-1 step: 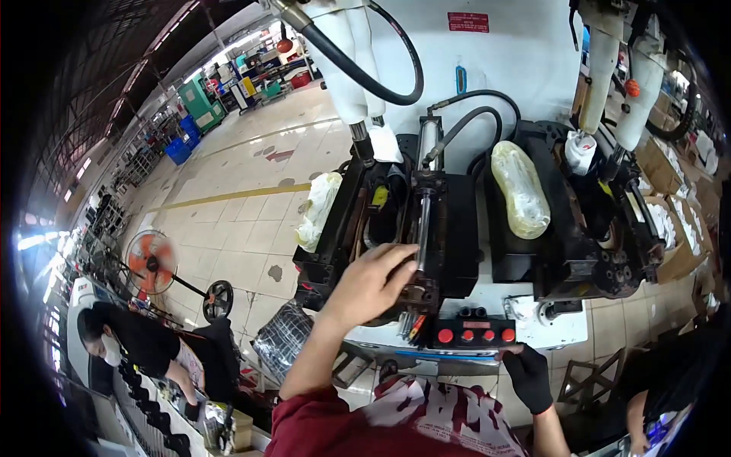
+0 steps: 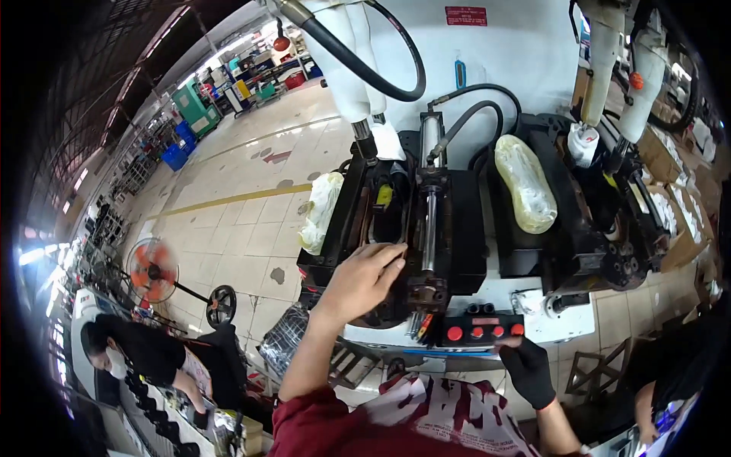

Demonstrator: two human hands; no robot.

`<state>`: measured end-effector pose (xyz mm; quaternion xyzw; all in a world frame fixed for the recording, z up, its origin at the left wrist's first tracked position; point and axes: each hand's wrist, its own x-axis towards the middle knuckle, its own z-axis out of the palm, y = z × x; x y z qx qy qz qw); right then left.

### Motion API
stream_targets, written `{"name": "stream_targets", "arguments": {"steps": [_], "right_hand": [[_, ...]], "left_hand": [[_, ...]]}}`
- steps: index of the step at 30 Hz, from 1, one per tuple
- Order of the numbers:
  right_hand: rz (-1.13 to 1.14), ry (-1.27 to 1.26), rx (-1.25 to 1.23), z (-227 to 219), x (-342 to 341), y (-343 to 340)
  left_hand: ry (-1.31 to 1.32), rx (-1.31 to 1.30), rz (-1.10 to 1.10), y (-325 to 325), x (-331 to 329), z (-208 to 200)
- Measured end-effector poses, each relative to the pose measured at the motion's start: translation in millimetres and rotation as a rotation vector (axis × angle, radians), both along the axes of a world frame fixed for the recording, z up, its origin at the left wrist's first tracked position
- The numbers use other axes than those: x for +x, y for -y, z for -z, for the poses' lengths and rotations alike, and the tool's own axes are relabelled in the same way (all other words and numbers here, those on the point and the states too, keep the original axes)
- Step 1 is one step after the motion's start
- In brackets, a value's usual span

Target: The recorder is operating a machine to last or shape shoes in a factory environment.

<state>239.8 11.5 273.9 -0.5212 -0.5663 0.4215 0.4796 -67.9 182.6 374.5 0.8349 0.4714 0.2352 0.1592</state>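
A dark shoe [image 2: 390,206] with a yellow patch lies in the left black clamping station of a white machine. My left hand [image 2: 364,280], bare, is over the near end of that shoe, its fingers stretched out and its thumb apart. It holds nothing that I can see; whether it touches the shoe is hidden. To its right runs a shiny cylinder rod [image 2: 430,228]. My right hand [image 2: 527,371], in a black glove with bare fingertips, reaches toward the right end of a control panel [image 2: 442,341] with several red buttons. No object shows in it.
Film-wrapped yellowish pads [image 2: 525,183] sit beside the stations. A second dark shoe [image 2: 598,199] is in the right station. Hoses [image 2: 487,114] arch behind. An orange fan [image 2: 152,263] stands at left, near a masked person [image 2: 148,346]. Cardboard boxes [image 2: 685,221] are at right.
My left hand has shifted a little left, away from the cylinder rod. The right hand stays by the panel's right end. The whole view has shifted slightly.
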Motion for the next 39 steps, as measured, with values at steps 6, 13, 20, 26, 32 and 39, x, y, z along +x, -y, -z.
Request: {"name": "stream_targets", "arguments": {"steps": [6, 13, 20, 26, 32, 39], "right_hand": [[-0.054, -0.384, 0.209, -28.7, -192.6, -157.9], [0.674, 0.243, -0.128, 29.3, -292.9, -337.5], [0.555, 0.46, -0.106, -30.3, -250.9, -375.1], [0.38, 0.064, 0.057, -57.6, -222.4, -290.1], [0.55, -0.262, 0.325, -102.3, -200.3, -92.8], [0.686, 0.425, 0.356, -106.1, -157.4, 197.0]], "left_hand": [[-0.717, -0.153, 0.057, -108.1, -76.5, 100.9], [-0.92, -0.155, 0.186, -141.3, -78.0, 121.3], [-0.889, -0.168, 0.208, -140.7, -79.3, 123.7], [-0.654, -0.114, 0.23, -128.5, -97.1, 101.2], [0.769, -0.48, 0.278, -72.4, -98.9, 56.5], [0.714, 0.883, 0.741, 65.6, 26.3, 69.6]]}}
